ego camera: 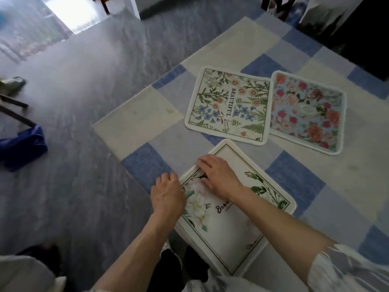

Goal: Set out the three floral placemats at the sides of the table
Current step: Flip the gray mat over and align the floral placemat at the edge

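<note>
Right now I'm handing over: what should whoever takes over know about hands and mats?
Left hand: curled at the left edge of the white-flower mat; grip unclear. Right hand: flat on that mat, which sits skewed at the near edge of the table. The wildflower mat and rose mat lie side by side mid-table. Done: all three laid out. Remaining: square this one, probably spread the others to the sides.

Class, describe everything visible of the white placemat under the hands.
The white placemat looks like soft fabric: rounded corners, thin dark border line, white flowers, green leaves, partly hidden script. It lies flat, skewed, on the checked tablecloth. The right hand rests on it; the left hand covers its left edge.
</note>
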A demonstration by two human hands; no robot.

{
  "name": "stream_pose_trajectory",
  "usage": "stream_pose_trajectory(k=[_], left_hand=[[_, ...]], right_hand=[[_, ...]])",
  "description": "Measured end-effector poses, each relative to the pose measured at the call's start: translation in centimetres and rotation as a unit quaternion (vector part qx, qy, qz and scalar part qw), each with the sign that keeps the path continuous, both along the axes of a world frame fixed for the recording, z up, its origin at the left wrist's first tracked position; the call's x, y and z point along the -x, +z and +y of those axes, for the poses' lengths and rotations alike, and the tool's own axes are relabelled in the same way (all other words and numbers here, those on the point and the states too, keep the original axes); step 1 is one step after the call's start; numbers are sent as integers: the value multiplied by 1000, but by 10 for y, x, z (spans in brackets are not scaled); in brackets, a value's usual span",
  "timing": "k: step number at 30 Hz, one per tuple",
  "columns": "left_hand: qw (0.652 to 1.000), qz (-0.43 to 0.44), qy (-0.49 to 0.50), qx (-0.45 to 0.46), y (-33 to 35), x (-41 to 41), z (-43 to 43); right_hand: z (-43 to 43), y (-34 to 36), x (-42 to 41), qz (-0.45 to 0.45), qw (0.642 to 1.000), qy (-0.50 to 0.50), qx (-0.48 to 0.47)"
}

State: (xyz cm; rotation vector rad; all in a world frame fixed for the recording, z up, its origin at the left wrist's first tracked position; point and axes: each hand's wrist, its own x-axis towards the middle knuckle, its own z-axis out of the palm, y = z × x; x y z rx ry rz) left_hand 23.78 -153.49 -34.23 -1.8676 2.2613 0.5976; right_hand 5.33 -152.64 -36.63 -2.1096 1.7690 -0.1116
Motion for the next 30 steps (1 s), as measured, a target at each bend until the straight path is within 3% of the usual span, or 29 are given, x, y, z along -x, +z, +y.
stream_pose_trajectory(k=[11,24,30], left_hand=[[997,18,-27,66,-8,-5,3],[966,28,-212,143,14,26,-32],[938,29,-320,132,10,50,-54]], right_hand=[[-19,-2,2,-24,997,-9,66],[8,5,34,-18,986,-149,74],[36,3,43,-8,969,-236,67]])
